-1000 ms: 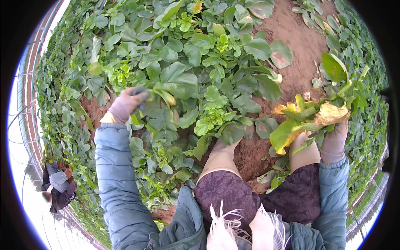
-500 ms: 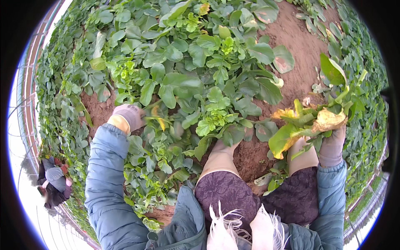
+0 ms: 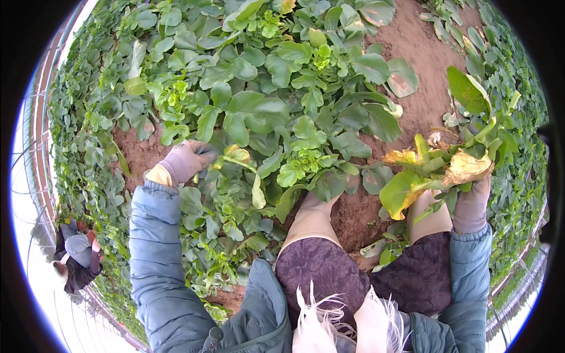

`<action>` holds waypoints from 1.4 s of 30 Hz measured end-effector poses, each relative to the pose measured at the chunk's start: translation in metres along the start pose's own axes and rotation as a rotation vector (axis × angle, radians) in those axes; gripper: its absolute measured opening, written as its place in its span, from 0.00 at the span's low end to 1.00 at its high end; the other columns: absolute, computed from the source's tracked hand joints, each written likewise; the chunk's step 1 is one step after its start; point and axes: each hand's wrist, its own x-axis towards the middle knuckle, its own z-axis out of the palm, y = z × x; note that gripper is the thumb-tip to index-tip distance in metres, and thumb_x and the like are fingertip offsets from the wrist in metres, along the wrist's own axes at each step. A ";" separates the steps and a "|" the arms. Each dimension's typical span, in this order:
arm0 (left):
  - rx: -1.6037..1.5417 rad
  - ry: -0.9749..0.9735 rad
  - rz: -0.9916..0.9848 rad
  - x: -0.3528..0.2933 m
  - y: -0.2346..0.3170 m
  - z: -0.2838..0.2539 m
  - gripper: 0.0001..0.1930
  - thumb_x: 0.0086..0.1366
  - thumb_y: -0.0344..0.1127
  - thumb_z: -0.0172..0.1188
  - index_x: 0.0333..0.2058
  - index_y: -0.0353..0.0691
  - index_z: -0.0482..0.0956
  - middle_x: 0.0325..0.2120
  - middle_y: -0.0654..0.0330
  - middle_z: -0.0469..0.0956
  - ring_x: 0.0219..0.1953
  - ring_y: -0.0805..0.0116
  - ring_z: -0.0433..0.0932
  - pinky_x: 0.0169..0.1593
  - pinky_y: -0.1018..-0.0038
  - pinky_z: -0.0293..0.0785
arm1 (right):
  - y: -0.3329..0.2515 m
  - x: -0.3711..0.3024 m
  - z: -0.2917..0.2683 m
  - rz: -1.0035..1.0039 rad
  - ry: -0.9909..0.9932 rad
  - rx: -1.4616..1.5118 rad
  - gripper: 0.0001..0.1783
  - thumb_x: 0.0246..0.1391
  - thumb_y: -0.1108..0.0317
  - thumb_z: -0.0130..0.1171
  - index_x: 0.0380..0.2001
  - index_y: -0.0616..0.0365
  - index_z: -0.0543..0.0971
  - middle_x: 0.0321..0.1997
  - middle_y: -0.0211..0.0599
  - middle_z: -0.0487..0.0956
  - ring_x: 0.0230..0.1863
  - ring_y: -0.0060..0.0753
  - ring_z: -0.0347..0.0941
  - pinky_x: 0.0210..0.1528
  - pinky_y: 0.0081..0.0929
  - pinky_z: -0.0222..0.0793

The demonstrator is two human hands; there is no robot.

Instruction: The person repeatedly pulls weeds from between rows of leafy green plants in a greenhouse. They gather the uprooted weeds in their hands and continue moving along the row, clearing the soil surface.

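My left hand (image 3: 191, 160), in a pale greyish-pink glove, is closed with thumb and fingers pinched at the end of a pale green leaf stalk. From the pinch a curled, yellowing leaf (image 3: 238, 154) stretches to the right over the green plants. On the right, my gloved right hand (image 3: 472, 205) is wrapped round a bunch of leaves (image 3: 434, 168). Yellow, brown and dried leaves mix with green ones in that bunch, and it covers part of the fingers. Leafy green plants (image 3: 256, 112) crowd the ground around my left hand.
Bare brown soil (image 3: 426, 65) runs as a strip between plant rows. My boots stand among the plants, with fallen leaves (image 3: 382, 250) between them. At far left another person (image 3: 79, 253) crouches by the row. Curved metal framework (image 3: 38, 117) borders the field.
My left hand has lifted slightly and moved right, and the yellowing leaf now stretches out from its fingers, clear of the foliage. My right hand with its bunch has barely shifted.
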 end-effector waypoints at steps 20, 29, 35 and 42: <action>-0.596 0.335 1.242 -0.042 0.230 0.023 0.08 0.63 0.29 0.59 0.41 0.38 0.83 0.37 0.58 0.83 0.40 0.72 0.80 0.46 0.73 0.77 | 0.011 0.035 0.028 -0.070 -0.680 0.821 0.38 0.64 0.42 0.44 0.68 0.57 0.57 0.60 0.51 0.71 0.55 0.49 0.73 0.59 0.47 0.71; -1.252 -0.218 1.273 -0.016 0.329 0.123 0.07 0.65 0.29 0.56 0.40 0.34 0.77 0.36 0.61 0.77 0.40 0.74 0.75 0.46 0.75 0.71 | -0.012 0.020 0.059 -0.156 -0.303 0.131 0.39 0.61 0.46 0.53 0.68 0.55 0.57 0.65 0.46 0.65 0.65 0.41 0.63 0.65 0.41 0.63; -0.841 0.157 1.367 -0.019 0.316 0.113 0.09 0.62 0.30 0.56 0.40 0.35 0.77 0.39 0.54 0.76 0.42 0.61 0.77 0.45 0.67 0.73 | -0.002 0.019 0.048 -0.075 -0.390 0.165 0.32 0.62 0.58 0.53 0.64 0.63 0.60 0.60 0.46 0.69 0.58 0.38 0.70 0.59 0.36 0.70; -0.727 0.567 1.364 0.017 0.253 0.093 0.16 0.62 0.27 0.53 0.50 0.39 0.76 0.46 0.53 0.79 0.48 0.58 0.77 0.54 0.68 0.74 | 0.016 0.017 0.015 -0.295 -0.131 -0.105 0.25 0.57 0.71 0.58 0.58 0.61 0.68 0.51 0.39 0.76 0.47 0.32 0.76 0.50 0.31 0.76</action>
